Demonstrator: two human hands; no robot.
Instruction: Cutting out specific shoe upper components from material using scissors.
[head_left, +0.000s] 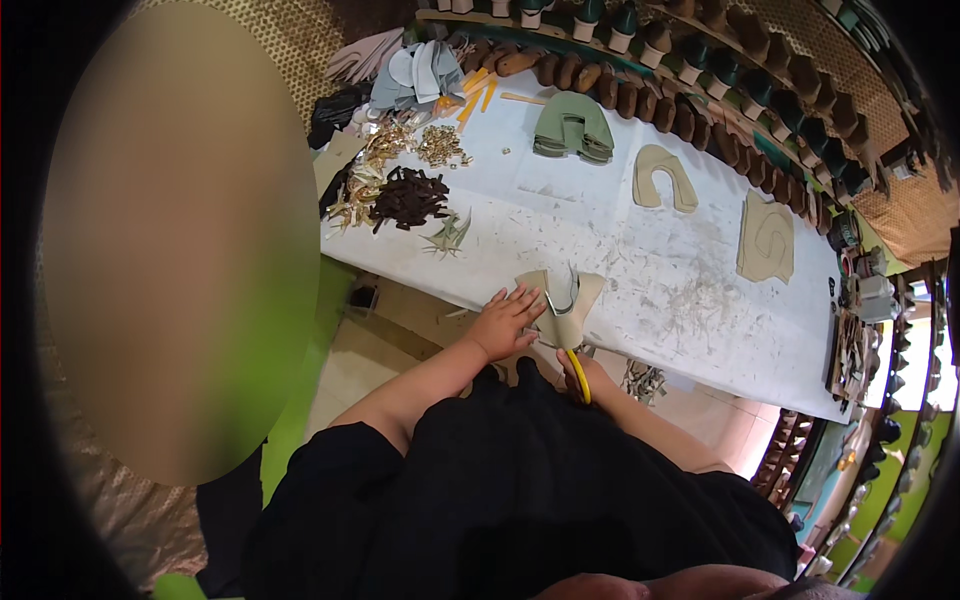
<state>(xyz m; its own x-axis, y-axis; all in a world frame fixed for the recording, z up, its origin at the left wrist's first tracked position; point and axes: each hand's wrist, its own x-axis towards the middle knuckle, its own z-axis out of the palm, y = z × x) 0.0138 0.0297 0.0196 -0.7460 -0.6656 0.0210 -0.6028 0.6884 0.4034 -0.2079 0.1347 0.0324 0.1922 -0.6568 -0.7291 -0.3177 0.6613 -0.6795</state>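
Right hand is curled round yellow-handled scissors, blades at the beige sheet piece just ahead, over the near edge of the table. Left hand lies flat, fingers slightly spread, on the piece's left side, no grip. Piece looks light, bendy, probably not slippery; best hold: outer margin, clear of blades. Farther off: green U-shaped stack.

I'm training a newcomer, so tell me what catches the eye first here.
First, the yellow-handled scissors in the right hand, by the near edge of the white table, beside the left hand on beige material. Next, the dark brown heap at the table's left and brown shoe-shaped forms along its far side.
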